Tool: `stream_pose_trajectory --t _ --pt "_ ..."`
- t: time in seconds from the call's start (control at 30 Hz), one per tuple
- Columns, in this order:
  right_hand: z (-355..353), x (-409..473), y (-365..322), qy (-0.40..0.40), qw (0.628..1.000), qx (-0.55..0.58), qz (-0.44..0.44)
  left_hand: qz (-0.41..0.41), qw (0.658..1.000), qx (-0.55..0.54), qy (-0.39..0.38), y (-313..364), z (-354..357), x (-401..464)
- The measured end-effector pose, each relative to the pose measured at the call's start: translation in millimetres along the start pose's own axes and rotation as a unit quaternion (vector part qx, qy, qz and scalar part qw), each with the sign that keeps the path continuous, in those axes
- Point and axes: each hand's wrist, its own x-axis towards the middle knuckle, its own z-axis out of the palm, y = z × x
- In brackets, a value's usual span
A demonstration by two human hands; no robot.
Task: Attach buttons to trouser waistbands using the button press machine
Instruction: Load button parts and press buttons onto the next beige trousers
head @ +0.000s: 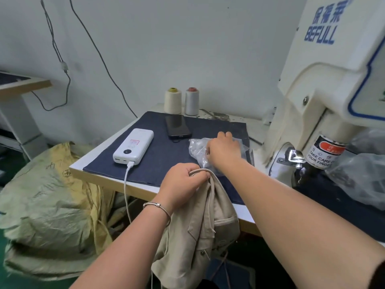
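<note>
Nearest the viewer, a pair of beige trousers (pixel 200 232) hangs bunched over the front edge of the worktop (pixel 93 177), most of the cloth drooping below it. The left hand (pixel 183 184), a thin bracelet on its wrist, grips the waistband at the top of the bunch, fingers curled round the fabric edge.

Just beyond, on a dark blue cloth mat (pixel 158 155) covering the worktop, the right hand (pixel 224 150) reaches into a crumpled clear plastic bag (pixel 196 148), its fingers bent down into the plastic. Whether it already pinches a button cannot be told; no button is visible.

This looks like the fetching step: a button is being picked out while the waistband is kept ready. The next move would likely call for carrying the button right to the press and sliding the waistband under its head.

Left on the mat lie a white power bank (pixel 134 146) with its cable, and a dark phone (pixel 178 126). Farther back stand two thread cones (pixel 181 101). At far right rises the cream button press machine (pixel 325 105), with a finger-warning label near its punch.
</note>
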Motion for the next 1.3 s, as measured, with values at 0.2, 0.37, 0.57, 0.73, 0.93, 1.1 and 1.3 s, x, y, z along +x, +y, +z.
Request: stream_pose_trajectory --t 0.2,0.37,0.57,0.73,0.93,1.1,1.3 --pt "-2 4 0 -0.001 1.0 0.007 -0.015 0.008 1.0 0.0 0.003 0 0 -1" --pt "-1 4 3 0.012 1.0 0.011 -0.016 0.005 1.0 0.002 -0.001 0 0 0" --pt "0 6 3 0.013 1.0 0.005 -0.003 0.003 1.0 0.011 0.001 1 0 -1" --pt "1 8 4 0.015 1.0 0.0 -0.012 0.002 1.0 0.011 0.001 1 0 -1" --pt "4 10 5 0.022 1.0 -0.008 0.015 0.001 1.0 0.014 -0.004 2 0 -1" --pt "3 11 4 0.017 1.0 0.02 0.016 -0.005 1.0 0.017 0.0 3 -1 -2" --pt "0 9 3 0.009 1.0 0.027 0.01 -0.008 1.0 0.022 -0.002 4 -1 -2"
